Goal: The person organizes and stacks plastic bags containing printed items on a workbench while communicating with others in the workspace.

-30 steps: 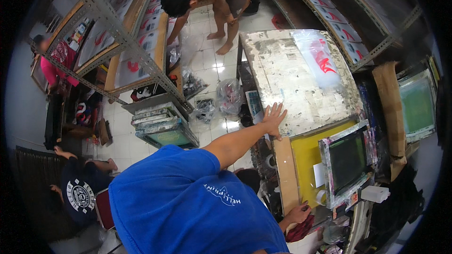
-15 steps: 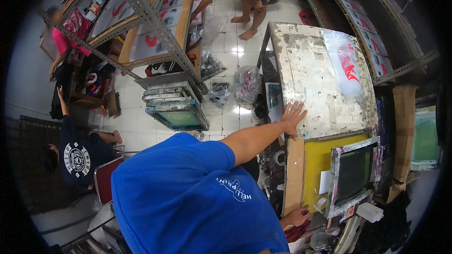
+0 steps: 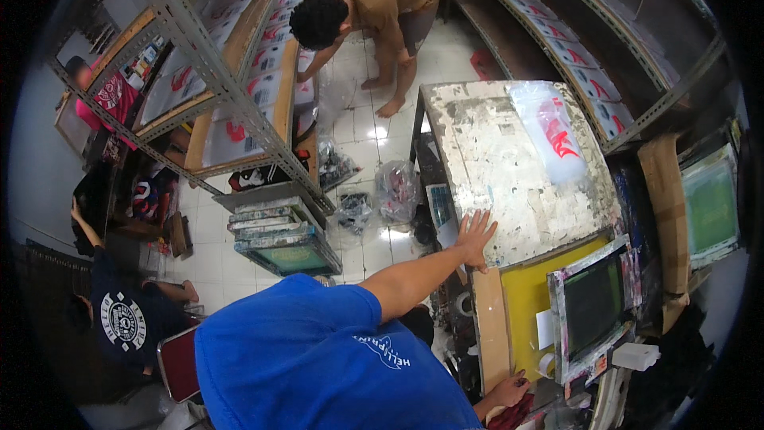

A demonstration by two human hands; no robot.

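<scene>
Left grip (image 3: 475, 240) splayed, fingers spread, palm down on the near left corner of the tabletop (image 3: 509, 203), nothing in it. Right grip (image 3: 508, 391) below the tabletop's near side, fingers curled; cannot tell whether anything is pinched in it. Largest first: metal rack (image 3: 274, 139) left of the tabletop, perforated posts, wooden-edged shelves bearing clear sheets with red prints; second rack (image 3: 672, 103) beyond the tabletop's right side, same kind of sheets. Tabletop itself off-white, blotched with paint. Co-worker (image 3: 394, 0) in brown shirt bends past the tabletop's far left corner, one arm reaching to the left rack. Yellow board (image 3: 521, 295) runs from the tabletop's near edge toward the right grip. Framed screen (image 3: 593, 302), dark mesh, paint-stained frame, tilted at the board's right, near side of the tabletop. Stack of framed screens (image 3: 294, 259) on floor left of the tabletop. Cardboard strip (image 3: 492, 326) along the board's left, also nearside of the tabletop. Clear sheet with red print (image 3: 549, 131) on the tabletop's far right part. Below the tabletop's near edge: white container (image 3: 635, 356), maroon cloth (image 3: 517, 414) by the right grip, white card (image 3: 544, 330), tape roll (image 3: 546, 364).
</scene>
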